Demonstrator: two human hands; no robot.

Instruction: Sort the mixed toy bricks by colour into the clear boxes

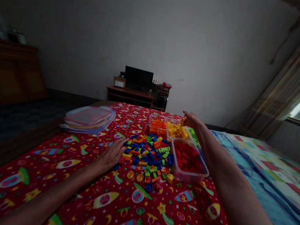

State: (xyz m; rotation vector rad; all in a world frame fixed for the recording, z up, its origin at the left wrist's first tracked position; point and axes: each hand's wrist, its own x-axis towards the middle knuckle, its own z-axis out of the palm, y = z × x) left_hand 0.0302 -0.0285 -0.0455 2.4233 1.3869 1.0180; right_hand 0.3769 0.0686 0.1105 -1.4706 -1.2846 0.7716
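Observation:
My left hand lies flat at the left edge of a loose heap of building bricks in several colours, its fingers stretched out and holding nothing. My right hand reaches over the far side of the yellow bricks, which fill a clear plastic box. A yellow brick shows at its fingertips, partly hidden by the hand. Nearer me stands a clear box of red bricks. Orange bricks fill another box on the left, and green bricks show beneath my right wrist.
A stack of plastic lids lies on the left of the red patterned cloth. Yellow wheels and a blue wheel lie before the heap. A bed stands right; a desk with a monitor stands beyond.

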